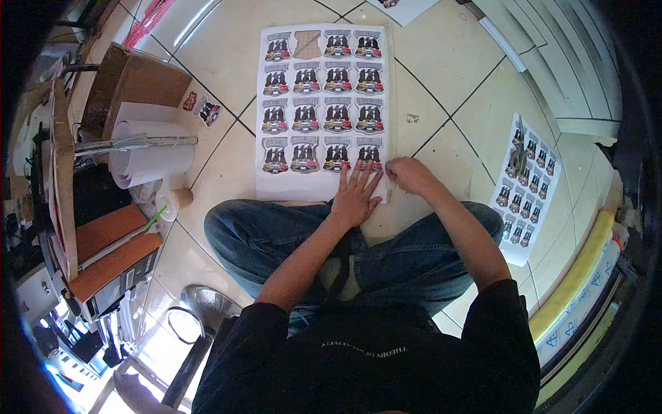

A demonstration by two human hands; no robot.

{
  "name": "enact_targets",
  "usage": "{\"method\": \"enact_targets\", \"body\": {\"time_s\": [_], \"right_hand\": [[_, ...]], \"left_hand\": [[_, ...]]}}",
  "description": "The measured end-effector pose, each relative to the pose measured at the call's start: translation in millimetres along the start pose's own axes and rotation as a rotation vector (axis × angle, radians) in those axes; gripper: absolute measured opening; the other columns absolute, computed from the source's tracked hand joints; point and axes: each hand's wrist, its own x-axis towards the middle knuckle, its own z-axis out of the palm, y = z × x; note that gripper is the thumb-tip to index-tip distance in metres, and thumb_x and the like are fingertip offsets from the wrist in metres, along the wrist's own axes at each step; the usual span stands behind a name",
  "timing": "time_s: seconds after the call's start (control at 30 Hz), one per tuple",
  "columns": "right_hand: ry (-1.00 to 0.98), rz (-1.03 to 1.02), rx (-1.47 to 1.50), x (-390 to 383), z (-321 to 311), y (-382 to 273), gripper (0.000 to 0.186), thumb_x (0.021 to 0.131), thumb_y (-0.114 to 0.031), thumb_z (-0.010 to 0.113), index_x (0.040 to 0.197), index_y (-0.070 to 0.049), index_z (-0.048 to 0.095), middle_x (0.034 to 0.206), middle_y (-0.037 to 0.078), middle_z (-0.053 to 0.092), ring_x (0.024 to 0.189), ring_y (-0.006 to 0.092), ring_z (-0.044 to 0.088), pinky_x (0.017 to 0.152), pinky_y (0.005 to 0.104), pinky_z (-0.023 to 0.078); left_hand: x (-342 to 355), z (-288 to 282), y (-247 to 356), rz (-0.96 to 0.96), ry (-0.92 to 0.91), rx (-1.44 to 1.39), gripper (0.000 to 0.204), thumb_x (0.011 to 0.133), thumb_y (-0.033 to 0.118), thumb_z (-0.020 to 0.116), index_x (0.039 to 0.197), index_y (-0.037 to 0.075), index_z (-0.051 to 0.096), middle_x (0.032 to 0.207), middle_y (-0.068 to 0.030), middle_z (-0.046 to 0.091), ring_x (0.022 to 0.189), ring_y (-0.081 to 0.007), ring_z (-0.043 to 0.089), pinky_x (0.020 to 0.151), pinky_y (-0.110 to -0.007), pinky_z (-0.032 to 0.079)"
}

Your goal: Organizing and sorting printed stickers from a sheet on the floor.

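A white sheet of printed stickers (322, 124) lies on the tiled floor before my crossed legs. Its emblems stand in rows, and a cut-out gap in the top row shows a brownish surface below. My left hand (356, 196) rests flat on the sheet's lower right part, fingers spread over the bottom row. At the sheet's right edge, near the lower corner, my right hand (411, 176) is closed, its fingertips pinched together. Whatever it may hold there is too small or hidden to make out.
To the right lies another sticker sheet (527, 190) with grey scissors (518, 157) on it. At left are a cardboard box (148, 86), white paper rolls (141, 165), a cup with a green straw (174, 204) and a loose cut sticker (207, 110). A yellow roll (576, 265) borders the right side.
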Motion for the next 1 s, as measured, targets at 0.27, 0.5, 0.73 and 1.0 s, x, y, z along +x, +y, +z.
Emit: {"method": "enact_targets", "body": {"time_s": [0.27, 0.5, 0.73, 1.0], "right_hand": [[0.286, 0.047, -0.062, 30, -40, 18, 0.013, 0.086, -0.014, 0.05, 0.086, -0.003, 0.057, 0.086, 0.017, 0.062, 0.084, 0.0348, 0.06, 0.073, 0.044, 0.048], [0.176, 0.061, 0.131, 23, -55, 17, 0.016, 0.086, -0.017, 0.056, 0.093, -0.004, 0.059, 0.083, 0.015, 0.064, 0.08, 0.0321, 0.063, 0.07, 0.0416, 0.049], [0.064, 0.041, 0.376, 25, -57, 29, 0.013, 0.085, -0.013, 0.059, 0.093, -0.003, 0.059, 0.083, 0.014, 0.066, 0.075, 0.0269, 0.064, 0.07, 0.0345, 0.05], [0.118, -0.072, 0.175, 46, -57, 47, 0.008, 0.087, -0.011, 0.056, 0.09, -0.003, 0.057, 0.079, 0.015, 0.063, 0.073, 0.0283, 0.062, 0.068, 0.0353, 0.049]], "left_hand": [[2, -5, 2, -0.025, -0.025, 0.006, 0.063, 0.091, 0.046, 0.042, 0.145, 0.017, 0.027, 0.152, -0.0134, 0.016, 0.142, -0.0328, 0.007, 0.112, -0.057, -0.001], [42, -47, 1, -0.135, -0.187, -0.126, 0.065, 0.084, 0.035, 0.058, 0.139, 0.007, 0.036, 0.144, -0.0194, 0.029, 0.134, -0.0359, 0.027, 0.108, -0.058, 0.017], [102, -48, -50, 0.069, 0.241, -0.01, 0.084, 0.082, 0.061, 0.049, 0.141, 0.005, 0.031, 0.148, -0.0174, 0.024, 0.138, -0.035, 0.019, 0.11, -0.058, 0.01], [102, -30, -60, 0.139, 0.1, 0.125, 0.103, 0.072, 0.079, 0.044, 0.143, 0.006, 0.028, 0.151, -0.0136, 0.022, 0.14, -0.0349, 0.012, 0.108, -0.064, 0.004]]}}
